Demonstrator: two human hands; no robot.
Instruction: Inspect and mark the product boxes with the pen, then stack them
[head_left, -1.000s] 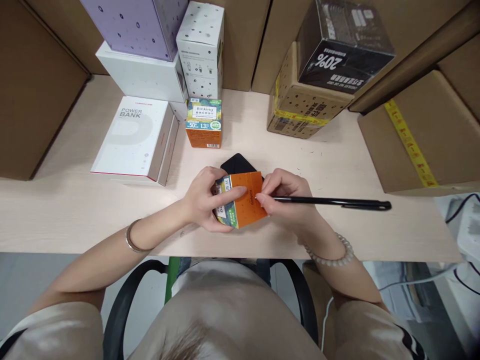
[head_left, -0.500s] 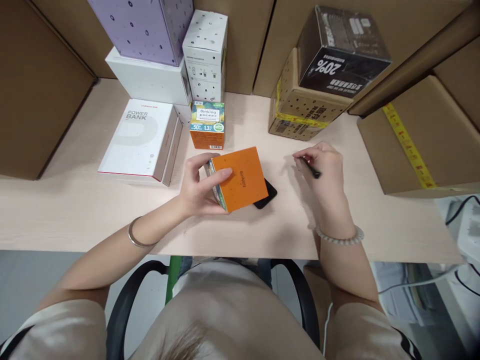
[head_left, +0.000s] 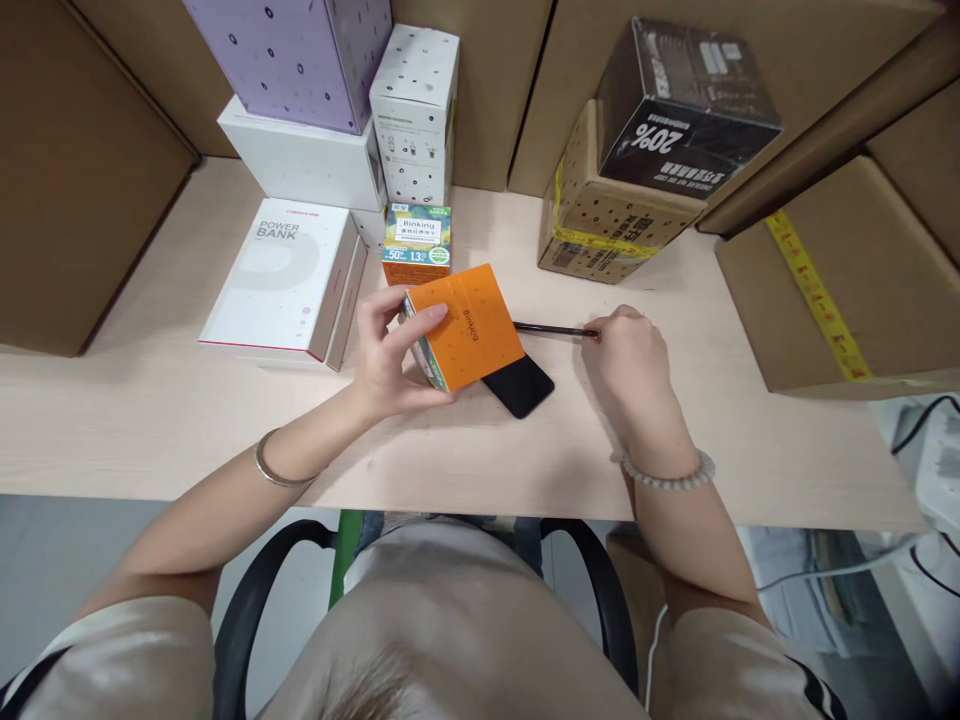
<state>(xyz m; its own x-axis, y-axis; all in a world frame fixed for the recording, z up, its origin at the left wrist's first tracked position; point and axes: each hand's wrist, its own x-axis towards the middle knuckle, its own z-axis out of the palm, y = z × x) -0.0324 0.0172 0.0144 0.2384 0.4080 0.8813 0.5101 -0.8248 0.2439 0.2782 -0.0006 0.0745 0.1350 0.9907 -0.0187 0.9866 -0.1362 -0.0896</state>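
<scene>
My left hand (head_left: pixel 394 355) grips an orange Binking box (head_left: pixel 480 345) by its left side, thumb across the top face. The box is tilted above the table. A slim black pen (head_left: pixel 551 328) is pinched in my closed right hand (head_left: pixel 626 345), pointing left. Its far end meets the right edge of the orange box in view; whether it touches or passes behind, I cannot tell. Partly under the box in view lies a black phone (head_left: pixel 525 386). Just behind stands a second Binking box (head_left: pixel 417 240), its lower front covered by the held one.
Back left, a power bank box (head_left: pixel 277 285), a white box (head_left: pixel 307 155), a purple box (head_left: pixel 277 60) and a tall white box (head_left: pixel 414 120) are grouped. Back right, a dark box (head_left: pixel 675 130) tops a taped carton (head_left: pixel 600 220). A larger carton (head_left: pixel 847 280) stands far right.
My left hand has moved the orange box slightly up and left, uncovering more of the phone. My right hand has turned, and the pen now points left toward the box.
</scene>
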